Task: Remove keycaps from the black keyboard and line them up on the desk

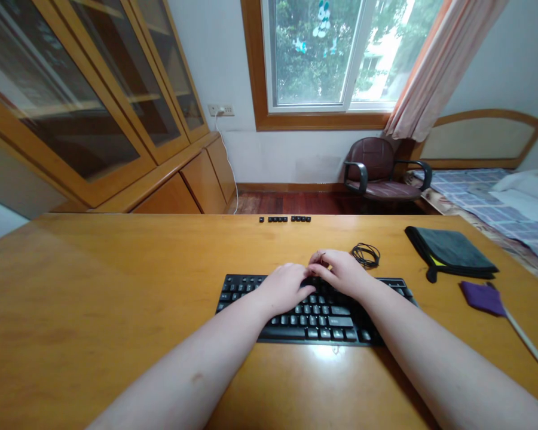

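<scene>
Head view: two hands (pixel 286 288) (pixel 342 275), one keyboard (pixel 316 310), nine keycaps (pixel 275 219) (one apart)

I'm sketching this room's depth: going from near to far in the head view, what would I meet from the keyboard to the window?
Black keyboard, coiled cable, row of keycaps, maroon chair, window.

Keyboard (pixel 316 310) partly hidden behind the fingers (pixel 324 273)

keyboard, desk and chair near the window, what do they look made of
Keyboard: probably black plastic, slightly shiny, with moulded-looking keys.
Desk: likely wood or veneer with a glossy coat; faint grain and a bright reflection show.
Chair: perhaps leather or imitation; dark red, softly shining.
</scene>
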{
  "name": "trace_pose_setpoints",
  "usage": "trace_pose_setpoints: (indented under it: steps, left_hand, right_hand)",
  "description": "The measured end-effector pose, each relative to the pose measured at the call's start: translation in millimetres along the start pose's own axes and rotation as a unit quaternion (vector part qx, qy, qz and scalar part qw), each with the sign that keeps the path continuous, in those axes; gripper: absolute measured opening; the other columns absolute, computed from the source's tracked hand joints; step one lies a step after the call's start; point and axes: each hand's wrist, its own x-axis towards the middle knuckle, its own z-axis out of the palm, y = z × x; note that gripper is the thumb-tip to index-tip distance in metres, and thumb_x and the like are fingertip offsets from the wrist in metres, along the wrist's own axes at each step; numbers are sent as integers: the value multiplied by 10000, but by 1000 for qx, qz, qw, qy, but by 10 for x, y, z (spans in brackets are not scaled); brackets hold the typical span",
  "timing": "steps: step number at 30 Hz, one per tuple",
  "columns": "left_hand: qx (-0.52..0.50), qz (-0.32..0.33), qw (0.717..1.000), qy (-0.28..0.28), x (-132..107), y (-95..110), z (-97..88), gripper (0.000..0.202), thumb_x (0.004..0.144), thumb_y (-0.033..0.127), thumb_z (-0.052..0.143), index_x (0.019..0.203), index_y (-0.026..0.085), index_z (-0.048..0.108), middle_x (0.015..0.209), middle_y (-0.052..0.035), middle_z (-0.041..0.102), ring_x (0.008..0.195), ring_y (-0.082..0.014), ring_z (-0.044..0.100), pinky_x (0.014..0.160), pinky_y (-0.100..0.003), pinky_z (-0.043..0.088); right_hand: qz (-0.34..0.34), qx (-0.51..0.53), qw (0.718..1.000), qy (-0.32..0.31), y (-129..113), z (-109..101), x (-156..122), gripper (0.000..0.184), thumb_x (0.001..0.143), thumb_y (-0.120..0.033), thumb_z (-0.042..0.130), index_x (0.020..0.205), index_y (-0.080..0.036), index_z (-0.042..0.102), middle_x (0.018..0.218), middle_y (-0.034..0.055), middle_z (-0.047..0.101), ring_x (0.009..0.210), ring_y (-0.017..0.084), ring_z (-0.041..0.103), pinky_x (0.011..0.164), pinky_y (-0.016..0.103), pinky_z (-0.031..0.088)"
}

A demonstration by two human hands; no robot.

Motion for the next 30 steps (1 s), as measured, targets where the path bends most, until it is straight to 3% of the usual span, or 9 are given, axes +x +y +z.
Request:
trace_pose_setpoints:
  steps: [5,11,15,22,25,30]
  left_hand:
    - [-23,2,1000,-7,13,-44,-19,251,825,386,530,956,190,616,947,-63,652,907,-221,585,793,-324,452]
    - [-102,-7,994,-33,39,-136,-54,272,801,299,568,1056,229,628,1057,-31,663,976,-202,592,855,-304,437]
    - [-132,-49,989,-43,39,-212,-80,356,751,302,631,1095,212,617,1100,-38,657,1009,-194,592,894,-295,431]
    - [-68,-61,995,-45,-13,-115,-135,318,771,359,580,1049,208,617,1069,-65,655,978,-232,599,853,-336,457]
    - [-36,-93,995,-25,19,0,-66,303,788,415,543,986,202,629,1008,-83,667,925,-250,616,813,-351,472]
    - [9,-135,991,20,110,79,58,251,828,347,478,915,182,646,912,-98,677,859,-253,629,754,-345,481]
  right_hand:
    - [10,-68,992,-110,-94,-135,-23,163,828,-287,537,900,-212,663,841,56,686,731,173,616,661,258,431]
    - [54,-63,989,-125,-129,-172,-14,176,829,-272,525,924,-223,665,844,59,699,734,193,632,652,268,432]
    - [56,-32,987,-148,-60,-159,7,171,798,-257,571,941,-235,662,880,44,700,777,192,630,683,265,434]
    - [50,-24,994,-98,-39,30,43,205,866,-317,486,888,-202,655,852,53,694,745,171,620,649,250,412]
    - [31,-38,996,-77,-9,82,31,227,885,-333,459,902,-201,642,869,54,690,779,169,618,664,245,404]
    - [10,-81,995,-58,32,89,-1,247,895,-343,441,844,-186,624,797,51,673,729,164,600,634,243,376]
